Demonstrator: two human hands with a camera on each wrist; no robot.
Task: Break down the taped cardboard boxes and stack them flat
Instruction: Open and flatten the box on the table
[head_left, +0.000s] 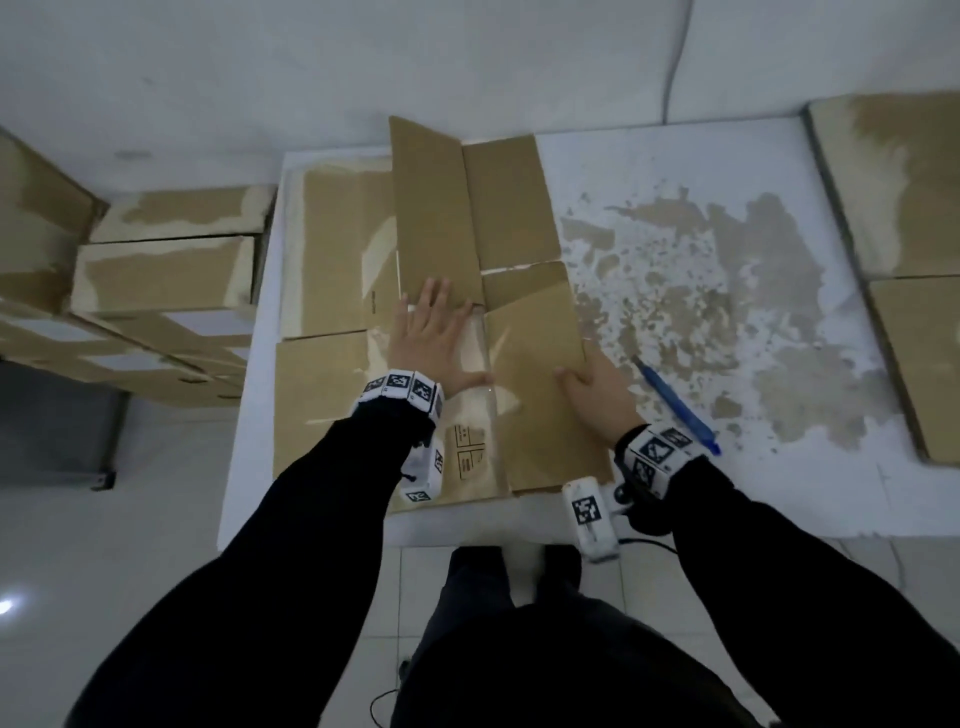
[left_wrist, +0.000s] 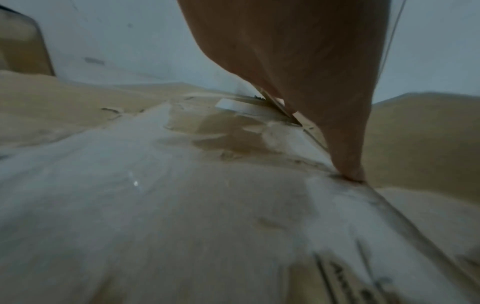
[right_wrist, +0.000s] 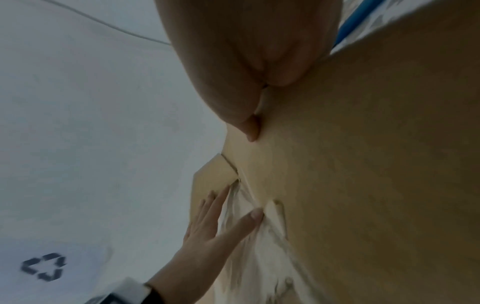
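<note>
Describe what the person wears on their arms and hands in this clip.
Both arms are in long black sleeves. The left hand and right hand are bare, no gloves. Each wrist carries a white band printed with black square fiducial markers, with a white marker-tagged camera block hanging below it.

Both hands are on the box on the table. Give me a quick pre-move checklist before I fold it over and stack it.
1. Left hand pressing flat on the box: ok.
2. Right hand holding the box's right edge: ok.
3. Far flap down flat: not ok, it stands up.
4. Clear tape along the seam fully cut: cannot tell.
5. Blue cutter clear of the box: ok, on the table to the right.
</note>
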